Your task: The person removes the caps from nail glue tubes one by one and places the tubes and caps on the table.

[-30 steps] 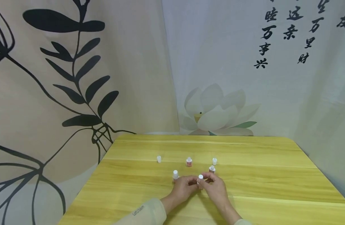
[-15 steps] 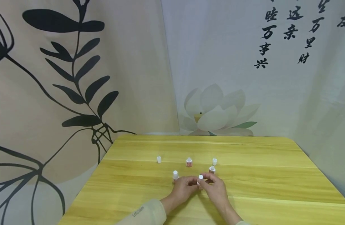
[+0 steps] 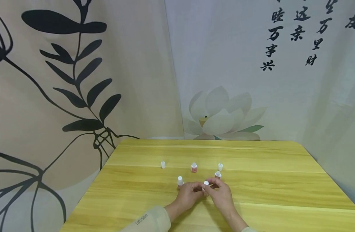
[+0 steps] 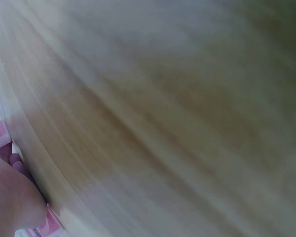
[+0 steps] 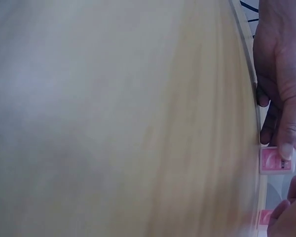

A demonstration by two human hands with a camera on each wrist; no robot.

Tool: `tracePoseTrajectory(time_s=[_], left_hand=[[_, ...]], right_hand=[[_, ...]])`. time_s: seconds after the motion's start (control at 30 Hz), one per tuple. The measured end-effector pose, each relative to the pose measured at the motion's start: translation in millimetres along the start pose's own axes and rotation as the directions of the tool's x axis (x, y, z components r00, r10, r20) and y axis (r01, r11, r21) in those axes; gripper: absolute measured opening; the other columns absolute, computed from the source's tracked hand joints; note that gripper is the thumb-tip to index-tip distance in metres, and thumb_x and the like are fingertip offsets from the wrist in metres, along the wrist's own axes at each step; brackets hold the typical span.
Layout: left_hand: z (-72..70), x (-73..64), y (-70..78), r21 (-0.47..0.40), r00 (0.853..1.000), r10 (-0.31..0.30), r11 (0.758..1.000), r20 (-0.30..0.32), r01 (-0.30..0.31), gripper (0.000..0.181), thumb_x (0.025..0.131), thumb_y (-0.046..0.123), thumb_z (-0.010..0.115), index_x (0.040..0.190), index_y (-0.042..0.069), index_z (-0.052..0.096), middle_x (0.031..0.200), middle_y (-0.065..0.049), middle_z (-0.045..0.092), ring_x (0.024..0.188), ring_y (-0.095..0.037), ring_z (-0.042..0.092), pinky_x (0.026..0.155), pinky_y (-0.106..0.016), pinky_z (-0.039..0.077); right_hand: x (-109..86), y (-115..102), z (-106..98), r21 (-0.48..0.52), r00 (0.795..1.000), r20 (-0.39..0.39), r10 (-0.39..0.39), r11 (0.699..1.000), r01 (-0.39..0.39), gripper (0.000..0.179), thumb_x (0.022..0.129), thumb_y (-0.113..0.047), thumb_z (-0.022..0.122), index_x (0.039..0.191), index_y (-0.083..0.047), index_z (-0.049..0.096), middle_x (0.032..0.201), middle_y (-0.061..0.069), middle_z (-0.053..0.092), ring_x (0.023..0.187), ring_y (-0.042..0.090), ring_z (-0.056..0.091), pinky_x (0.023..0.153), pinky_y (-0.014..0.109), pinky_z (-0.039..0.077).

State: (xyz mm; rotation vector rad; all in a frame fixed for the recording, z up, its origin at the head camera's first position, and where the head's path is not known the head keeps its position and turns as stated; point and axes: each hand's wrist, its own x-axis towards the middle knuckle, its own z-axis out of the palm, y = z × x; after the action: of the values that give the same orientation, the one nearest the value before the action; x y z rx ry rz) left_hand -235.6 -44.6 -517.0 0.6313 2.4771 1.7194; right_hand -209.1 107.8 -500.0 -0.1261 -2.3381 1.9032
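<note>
A small bottle with a pink label (image 5: 274,160) and a white cap (image 3: 206,183) stands between my hands low over the table. My left hand (image 3: 188,195) holds the bottle's body, thumb across the label. My right hand (image 3: 222,195) pinches the white cap at the top. Just left of my left hand is a bottle with a white cap (image 3: 180,181), partly hidden. An uncapped bottle (image 3: 218,174) stands right behind my right hand's fingers. Farther back is another uncapped bottle (image 3: 194,168) with a red-pink label.
Two loose white caps rest on the wooden table (image 3: 270,180) towards the back: the left cap (image 3: 163,165) and the right cap (image 3: 220,167). A printed cloth (image 3: 142,80) hangs behind the table's far edge.
Almost nothing differs. Both hands stay at the bottle and its cap; the head view has shifted very slightly.
</note>
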Motion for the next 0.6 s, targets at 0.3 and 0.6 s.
tracePoseTrajectory(time_s=[0.3, 0.6], left_hand=[[-0.2, -0.2, -0.7, 0.009, 1.000, -0.005, 1.000, -0.002, 0.005, 0.017, 0.086, 0.012, 0.077, 0.103, 0.008, 0.076, 0.095, -0.002, 0.075, 0.090, -0.013, 0.069, 0.079, -0.022, 0.052], [-0.5, 0.2, -1.4, 0.023, 1.000, -0.001, 1.000, 0.003, 0.001, 0.020, 0.086, 0.014, 0.077, 0.105, 0.008, 0.076, 0.095, 0.000, 0.075, 0.088, -0.007, 0.068, 0.080, -0.022, 0.052]], right_hand=[[-0.2, -0.4, -0.3, -0.013, 1.000, 0.008, -0.002, 1.000, 0.002, 0.031, 0.085, -0.018, 0.079, 0.110, -0.002, 0.071, 0.090, 0.005, 0.064, 0.082, 0.018, 0.054, 0.054, 0.022, 0.040], [1.1, -3.8, -2.9, 0.002, 1.000, 0.010, 0.010, 1.000, -0.010, 0.035, 0.086, -0.020, 0.077, 0.116, -0.003, 0.070, 0.091, 0.006, 0.063, 0.078, 0.018, 0.052, 0.055, 0.022, 0.040]])
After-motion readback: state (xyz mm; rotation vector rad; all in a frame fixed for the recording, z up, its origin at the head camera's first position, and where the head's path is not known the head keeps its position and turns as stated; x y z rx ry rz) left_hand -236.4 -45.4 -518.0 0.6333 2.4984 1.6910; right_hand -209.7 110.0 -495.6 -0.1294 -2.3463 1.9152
